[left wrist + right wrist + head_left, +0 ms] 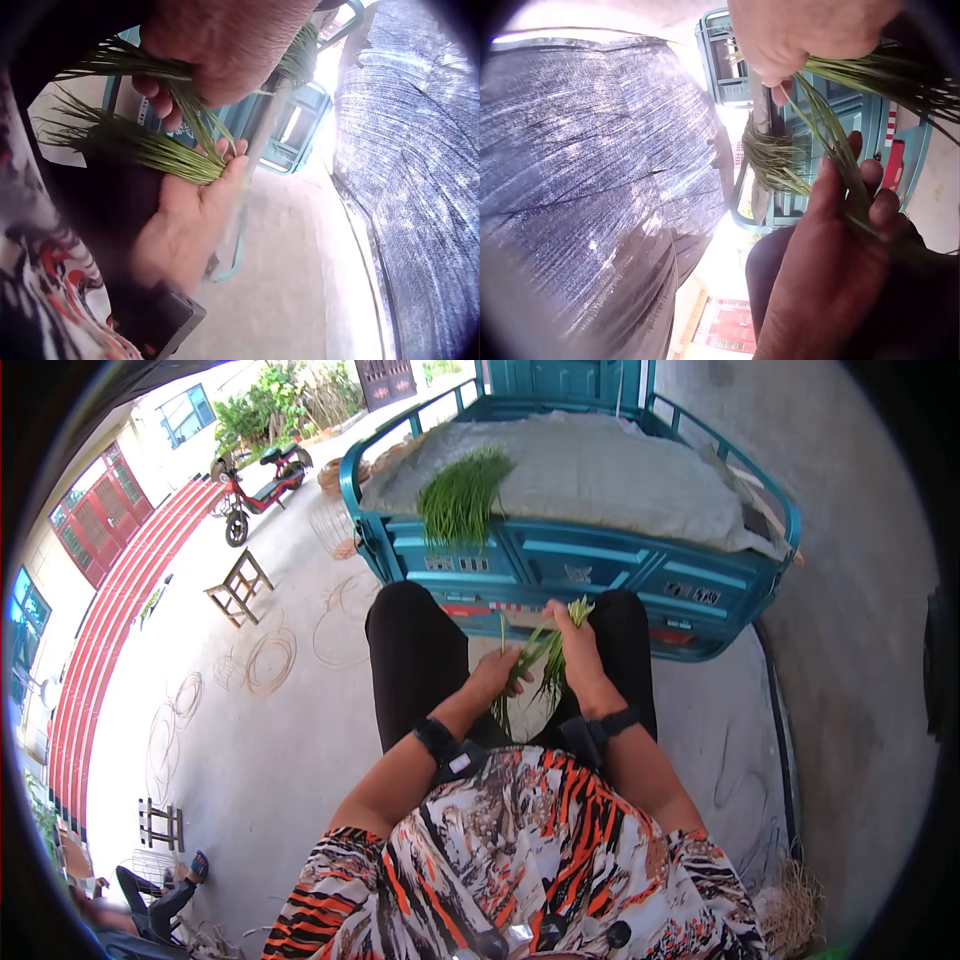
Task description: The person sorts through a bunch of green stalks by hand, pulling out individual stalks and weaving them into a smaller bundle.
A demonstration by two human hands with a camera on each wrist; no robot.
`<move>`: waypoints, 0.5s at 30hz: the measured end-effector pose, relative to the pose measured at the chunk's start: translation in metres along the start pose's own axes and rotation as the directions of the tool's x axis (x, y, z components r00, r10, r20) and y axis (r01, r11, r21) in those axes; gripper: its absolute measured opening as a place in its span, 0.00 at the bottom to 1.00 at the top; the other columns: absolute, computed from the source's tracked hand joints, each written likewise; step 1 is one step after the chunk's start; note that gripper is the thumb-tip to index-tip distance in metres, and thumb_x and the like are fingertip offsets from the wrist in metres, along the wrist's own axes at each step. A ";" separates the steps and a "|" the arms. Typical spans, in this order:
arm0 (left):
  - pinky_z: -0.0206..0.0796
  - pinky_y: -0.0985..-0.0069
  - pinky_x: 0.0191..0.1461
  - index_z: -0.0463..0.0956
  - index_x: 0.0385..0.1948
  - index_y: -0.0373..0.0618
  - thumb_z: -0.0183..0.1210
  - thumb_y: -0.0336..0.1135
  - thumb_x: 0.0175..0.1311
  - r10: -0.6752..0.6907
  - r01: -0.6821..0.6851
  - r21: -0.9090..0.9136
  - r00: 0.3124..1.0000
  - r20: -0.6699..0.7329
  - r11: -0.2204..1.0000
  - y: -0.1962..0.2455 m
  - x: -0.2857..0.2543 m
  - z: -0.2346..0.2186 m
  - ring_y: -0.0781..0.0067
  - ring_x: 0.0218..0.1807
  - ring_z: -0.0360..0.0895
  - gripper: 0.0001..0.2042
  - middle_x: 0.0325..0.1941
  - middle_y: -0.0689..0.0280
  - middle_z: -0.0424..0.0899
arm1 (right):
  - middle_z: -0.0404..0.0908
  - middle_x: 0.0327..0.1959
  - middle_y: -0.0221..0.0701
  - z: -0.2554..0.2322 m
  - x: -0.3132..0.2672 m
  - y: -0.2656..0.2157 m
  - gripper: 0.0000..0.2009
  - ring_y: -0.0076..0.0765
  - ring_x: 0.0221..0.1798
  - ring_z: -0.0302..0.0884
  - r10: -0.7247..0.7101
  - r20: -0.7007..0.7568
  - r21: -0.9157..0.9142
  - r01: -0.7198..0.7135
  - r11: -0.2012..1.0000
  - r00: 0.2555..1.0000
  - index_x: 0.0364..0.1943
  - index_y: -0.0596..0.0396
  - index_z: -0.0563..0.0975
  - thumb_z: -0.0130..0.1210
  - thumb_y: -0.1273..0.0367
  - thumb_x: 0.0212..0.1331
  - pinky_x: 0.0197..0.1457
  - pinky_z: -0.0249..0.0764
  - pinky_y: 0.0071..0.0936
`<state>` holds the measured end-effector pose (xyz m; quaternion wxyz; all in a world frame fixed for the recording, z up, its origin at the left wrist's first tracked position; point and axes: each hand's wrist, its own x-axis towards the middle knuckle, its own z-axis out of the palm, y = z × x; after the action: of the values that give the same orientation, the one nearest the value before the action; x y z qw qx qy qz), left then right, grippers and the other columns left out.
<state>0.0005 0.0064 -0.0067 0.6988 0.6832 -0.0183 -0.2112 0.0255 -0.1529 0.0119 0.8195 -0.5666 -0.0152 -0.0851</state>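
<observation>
In the head view my right hand [575,645] grips a bunch of chives [553,678], long thin green blades with their pale ends sticking up past the fingers. My left hand [493,672], close beside it over the lap, holds a few strands. From the left wrist, the bunch [169,157] lies across the right palm [191,217], thumb over the stems; loose strands run up to the left hand [225,49]. The right wrist view has the left fingers curled round several blades [829,124], their upper ends meeting the right hand [810,34]. A larger heap of chives [462,498] hangs over the tailgate.
A teal cargo tricycle [590,560] stands right in front of the knees, its bed under a grey cover [620,475]. Wooden stools [240,588], wire hoops [270,660] and a red scooter [265,485] are to the left. Another person's legs [155,900] show at lower left.
</observation>
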 end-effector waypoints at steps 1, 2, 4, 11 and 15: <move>0.64 0.80 0.30 0.69 0.43 0.38 0.40 0.48 0.67 -0.027 0.028 -0.017 0.999 0.019 0.999 0.000 -0.002 -0.001 0.75 0.28 0.74 0.20 0.34 0.60 0.78 | 0.75 0.30 0.28 0.002 -0.001 -0.003 0.14 0.26 0.36 0.72 0.018 0.044 0.061 -0.021 0.998 0.999 0.31 0.55 0.74 0.47 0.58 0.62 0.38 0.67 0.25; 0.65 0.78 0.33 0.69 0.44 0.38 0.39 0.48 0.66 -0.007 0.008 0.024 1.000 -0.015 1.000 0.001 -0.003 -0.002 0.73 0.32 0.75 0.20 0.36 0.59 0.78 | 0.74 0.29 0.28 0.004 -0.002 -0.006 0.14 0.27 0.36 0.73 0.034 0.091 0.121 -0.045 0.992 0.995 0.31 0.55 0.74 0.47 0.58 0.62 0.38 0.67 0.25; 0.66 0.73 0.41 0.68 0.47 0.37 0.38 0.47 0.66 0.028 -0.019 0.102 0.996 -0.086 0.995 0.003 -0.007 -0.004 0.70 0.40 0.76 0.21 0.41 0.57 0.78 | 0.69 0.21 0.25 0.006 -0.007 -0.012 0.14 0.27 0.25 0.69 0.146 0.197 0.195 -0.185 0.963 0.969 0.30 0.56 0.71 0.47 0.59 0.62 0.32 0.69 0.28; 0.60 0.77 0.26 0.70 0.43 0.39 0.36 0.45 0.67 0.023 -0.022 0.011 1.000 -0.022 1.000 0.000 -0.002 -0.004 0.76 0.21 0.70 0.19 0.25 0.64 0.75 | 0.59 0.13 0.20 0.007 -0.014 -0.015 0.14 0.19 0.13 0.56 0.414 0.248 -0.057 -0.413 0.909 0.876 0.30 0.56 0.71 0.53 0.59 0.58 0.24 0.63 0.25; 0.51 0.80 0.15 0.72 0.34 0.42 0.41 0.44 0.65 0.171 -0.196 0.306 0.979 0.107 0.932 -0.022 0.017 -0.004 0.81 0.12 0.60 0.15 0.16 0.70 0.67 | 0.60 0.14 0.19 0.005 -0.011 -0.003 0.13 0.18 0.13 0.56 0.448 0.325 -0.211 -0.398 0.893 0.832 0.33 0.58 0.74 0.52 0.60 0.58 0.21 0.61 0.22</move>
<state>0.0113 0.0053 -0.0324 0.5963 0.7723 -0.1428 -0.1661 0.0150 -0.1474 0.0149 0.7602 -0.6155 -0.0356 0.2048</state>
